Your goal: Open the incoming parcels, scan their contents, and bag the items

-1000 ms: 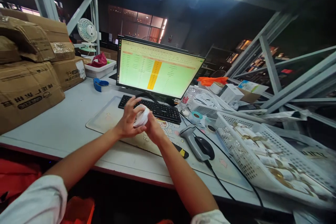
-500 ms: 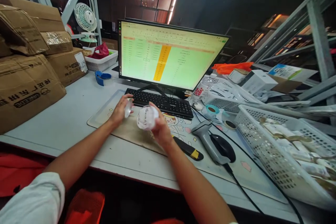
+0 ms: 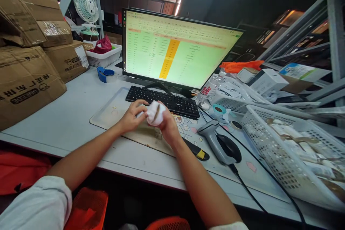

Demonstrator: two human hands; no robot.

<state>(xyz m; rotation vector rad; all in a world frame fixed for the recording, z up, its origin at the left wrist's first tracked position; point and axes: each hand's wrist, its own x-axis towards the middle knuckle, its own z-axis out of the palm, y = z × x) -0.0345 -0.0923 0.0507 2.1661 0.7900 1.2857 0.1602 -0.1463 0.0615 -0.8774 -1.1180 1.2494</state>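
My right hand [image 3: 169, 124] grips a small round clear tub [image 3: 155, 113] with white contents, blurred, a brownish streak across it. My left hand [image 3: 132, 116] is beside it, fingers curled and their tips at the tub's left side. A pale clear lid [image 3: 140, 114] shows partly between the left fingers; most of it is hidden. Both hands are above the desk mat [image 3: 107, 115], just in front of the black keyboard [image 3: 175, 103].
A monitor [image 3: 172, 48] with a spreadsheet stands behind the keyboard. To the right are a utility knife [image 3: 198, 151], a barcode scanner [image 3: 215, 143], a mouse [image 3: 229, 147] and a white basket [image 3: 269, 151] of wrapped items. Cardboard boxes [image 3: 29, 79] stand left.
My hands have come together from apart. The left hand has moved right to the tub, which has turned in my right hand. The view has shifted slightly.
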